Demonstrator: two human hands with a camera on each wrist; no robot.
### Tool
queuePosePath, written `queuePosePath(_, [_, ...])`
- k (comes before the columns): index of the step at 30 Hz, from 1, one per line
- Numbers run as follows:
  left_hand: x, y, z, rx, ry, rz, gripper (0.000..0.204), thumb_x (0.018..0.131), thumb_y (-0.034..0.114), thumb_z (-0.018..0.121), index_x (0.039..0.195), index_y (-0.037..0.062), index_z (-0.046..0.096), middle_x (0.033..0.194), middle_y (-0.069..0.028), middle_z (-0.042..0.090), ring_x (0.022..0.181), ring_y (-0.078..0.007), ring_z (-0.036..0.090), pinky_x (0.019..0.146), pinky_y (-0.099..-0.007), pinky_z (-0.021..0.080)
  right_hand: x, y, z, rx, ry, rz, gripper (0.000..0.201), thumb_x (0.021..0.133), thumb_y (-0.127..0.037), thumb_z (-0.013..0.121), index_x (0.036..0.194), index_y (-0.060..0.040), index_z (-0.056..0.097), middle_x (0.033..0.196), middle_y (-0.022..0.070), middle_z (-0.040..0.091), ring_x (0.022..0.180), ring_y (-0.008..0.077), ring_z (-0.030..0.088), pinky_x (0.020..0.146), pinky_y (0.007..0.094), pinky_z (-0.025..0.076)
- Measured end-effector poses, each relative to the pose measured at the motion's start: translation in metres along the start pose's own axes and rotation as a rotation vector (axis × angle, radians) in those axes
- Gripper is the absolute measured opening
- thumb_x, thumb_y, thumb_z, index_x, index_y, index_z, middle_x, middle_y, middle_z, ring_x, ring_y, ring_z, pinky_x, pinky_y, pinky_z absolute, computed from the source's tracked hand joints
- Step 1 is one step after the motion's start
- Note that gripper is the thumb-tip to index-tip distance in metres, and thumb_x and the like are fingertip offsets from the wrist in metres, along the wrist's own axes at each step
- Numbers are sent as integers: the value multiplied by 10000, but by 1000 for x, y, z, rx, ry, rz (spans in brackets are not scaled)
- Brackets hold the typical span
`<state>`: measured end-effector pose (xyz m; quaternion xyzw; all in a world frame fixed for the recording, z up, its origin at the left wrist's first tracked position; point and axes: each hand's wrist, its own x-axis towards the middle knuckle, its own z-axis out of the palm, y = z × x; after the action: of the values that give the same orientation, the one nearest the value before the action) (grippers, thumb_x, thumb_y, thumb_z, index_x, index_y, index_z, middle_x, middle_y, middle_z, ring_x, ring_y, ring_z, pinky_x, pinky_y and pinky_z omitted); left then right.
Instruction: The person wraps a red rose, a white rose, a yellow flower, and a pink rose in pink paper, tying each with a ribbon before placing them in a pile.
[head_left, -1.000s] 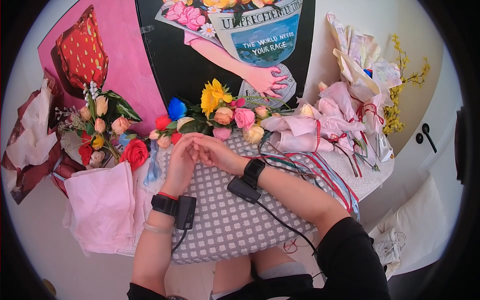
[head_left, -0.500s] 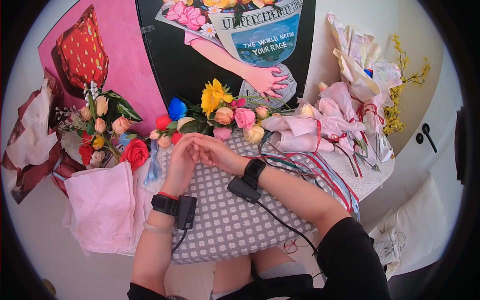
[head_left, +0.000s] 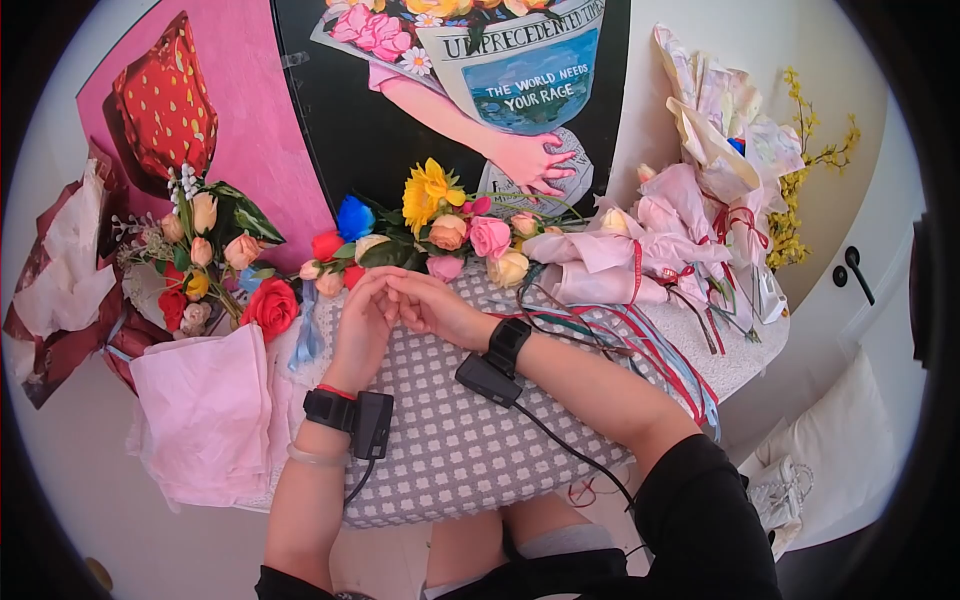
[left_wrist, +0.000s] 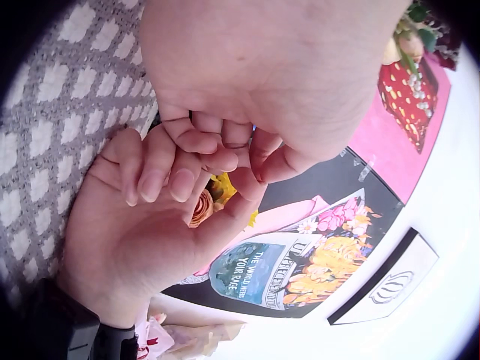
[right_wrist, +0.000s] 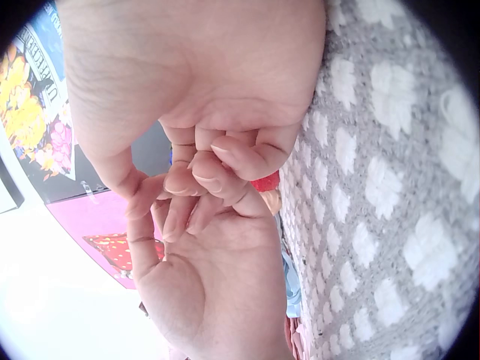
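Both hands meet over the near side of the grey-and-white checked cloth. In the head view the left hand and the right hand touch at the fingertips, backs upward. Both wrist views show loosely bent, overlapping fingers with nothing between them; the right palm and the left palm are bare. Just beyond the hands lie artificial flowers: a sunflower, a pink rose, a blue rose and several others.
Pink wrapping sheets lie at the left, below a red rose. Ribbons trail over the right side, near pink-wrapped bouquets. A dark-red-wrapped bouquet stands far left. Painted boards lean behind.
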<state>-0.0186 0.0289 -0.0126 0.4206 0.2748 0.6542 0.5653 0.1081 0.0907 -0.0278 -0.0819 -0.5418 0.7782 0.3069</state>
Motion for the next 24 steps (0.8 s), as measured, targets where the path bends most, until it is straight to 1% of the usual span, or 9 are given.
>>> queuePosePath(5, [0,1,0,-5,-17,-4,210,889,157,412,985,16,536,754,-3,467,721,-109,491,663,-229,380,1,0,0,15,4,15,211,899,-339,490,900,-128,500,690,-42,492,535,17,392,451,172,267])
queuePosePath(10, [1,0,-1,-5,-7,-3,213,890,165,416,989,21,538,748,2,462,709,-102,476,652,-226,369,0,0,0,11,9,17,215,898,-340,491,895,-125,502,675,-47,470,534,20,388,451,174,265])
queuePosePath(15, [0,0,0,-2,12,-10,209,888,163,417,993,34,543,751,14,454,683,-80,425,633,-214,340,0,-1,1,5,-1,13,220,896,-342,493,866,-124,495,668,-44,466,530,24,386,451,176,264])
queuePosePath(18, [0,0,-1,-1,4,-8,211,884,161,419,996,31,543,755,18,452,682,-78,420,634,-212,341,0,-1,1,2,6,9,224,896,-342,493,852,-122,491,669,-38,472,527,27,384,451,177,263])
queuePosePath(20, [0,0,-1,5,0,-10,212,882,156,417,996,29,542,751,20,450,678,-77,419,634,-212,341,0,0,0,28,4,-3,236,891,-327,499,825,-100,498,723,10,569,509,19,428,440,163,295])
queuePosePath(22, [1,-1,-3,11,-3,-10,213,879,152,415,996,27,542,748,23,447,675,-77,417,634,-211,340,0,0,0,10,2,-2,237,893,-335,496,828,-106,494,709,-4,543,518,23,417,441,171,283])
queuePosePath(24, [3,-2,-5,67,-5,3,228,881,178,412,1014,22,513,719,8,450,619,-92,431,644,-236,398,0,0,1,-6,1,-1,238,895,-342,492,831,-113,490,696,-18,517,527,28,406,441,178,272])
